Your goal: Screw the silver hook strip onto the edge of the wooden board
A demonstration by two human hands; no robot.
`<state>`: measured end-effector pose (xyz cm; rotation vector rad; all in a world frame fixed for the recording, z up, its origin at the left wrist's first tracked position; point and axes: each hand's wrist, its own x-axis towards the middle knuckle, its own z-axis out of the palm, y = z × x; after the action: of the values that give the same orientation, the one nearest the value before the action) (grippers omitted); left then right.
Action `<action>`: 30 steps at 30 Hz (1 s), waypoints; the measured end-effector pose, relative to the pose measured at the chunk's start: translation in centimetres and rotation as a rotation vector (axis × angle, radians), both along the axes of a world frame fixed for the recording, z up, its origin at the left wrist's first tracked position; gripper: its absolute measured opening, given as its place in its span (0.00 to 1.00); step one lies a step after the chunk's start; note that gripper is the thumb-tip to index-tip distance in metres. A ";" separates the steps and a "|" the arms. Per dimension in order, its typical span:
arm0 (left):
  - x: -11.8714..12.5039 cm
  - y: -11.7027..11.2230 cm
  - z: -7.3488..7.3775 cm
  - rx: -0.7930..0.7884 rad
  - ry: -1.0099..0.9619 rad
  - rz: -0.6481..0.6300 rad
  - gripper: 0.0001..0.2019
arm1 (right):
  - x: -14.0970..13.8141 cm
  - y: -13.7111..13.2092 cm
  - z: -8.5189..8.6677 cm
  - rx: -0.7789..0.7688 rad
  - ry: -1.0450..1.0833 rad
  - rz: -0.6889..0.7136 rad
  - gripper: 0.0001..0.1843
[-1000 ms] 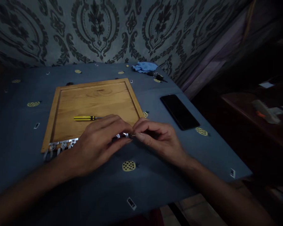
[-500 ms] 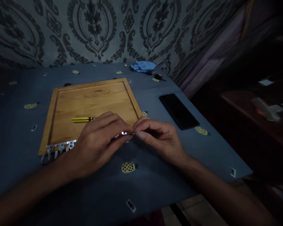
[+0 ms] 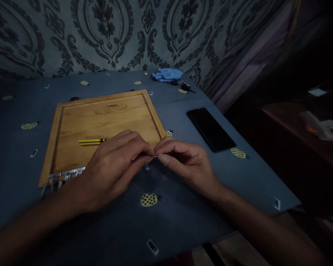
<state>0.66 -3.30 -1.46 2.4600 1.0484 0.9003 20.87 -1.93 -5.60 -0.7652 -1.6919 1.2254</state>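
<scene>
My left hand (image 3: 119, 162) and my right hand (image 3: 184, 160) meet fingertip to fingertip over the near right corner of a framed wooden board (image 3: 108, 127). Both are closed in a pinch on a small metal piece (image 3: 155, 156), mostly hidden by the fingers, so its kind cannot be made out. A yellow and black screwdriver (image 3: 91, 142) lies on the board, its tip end behind my left hand. Along the board's near edge sit several metal clasps (image 3: 67, 175), partly covered by my left wrist.
A black phone (image 3: 211, 129) lies right of my right hand. Farther back are a crumpled blue cloth (image 3: 167, 74) and a bunch of keys (image 3: 184, 86). The blue patterned tablecloth (image 3: 113, 232) reaches the table's right edge. A patterned curtain (image 3: 147, 33) hangs behind.
The view has shifted slightly, so the board and screwdriver appear farther left. Both hands keep their pinch; the shiny metal between them shows less than before.
</scene>
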 end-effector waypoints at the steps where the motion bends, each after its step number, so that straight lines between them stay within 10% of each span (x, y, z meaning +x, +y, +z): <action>1: -0.2 0.2 0.1 -0.048 -0.003 0.013 0.04 | 0.1 0.0 -0.1 0.010 -0.023 -0.007 0.06; 10: -1.8 3.9 -1.1 -0.688 0.046 0.026 0.08 | 0.9 1.0 -3.0 0.560 -0.507 -0.018 0.27; 30: -1.0 5.2 -2.7 -0.731 0.303 0.062 0.08 | 0.4 0.8 -3.9 0.590 -0.635 0.026 0.25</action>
<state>-0.38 1.91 -4.15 1.9638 1.2714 0.0957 21.24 -1.08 -9.45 -0.7986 -2.4212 0.4404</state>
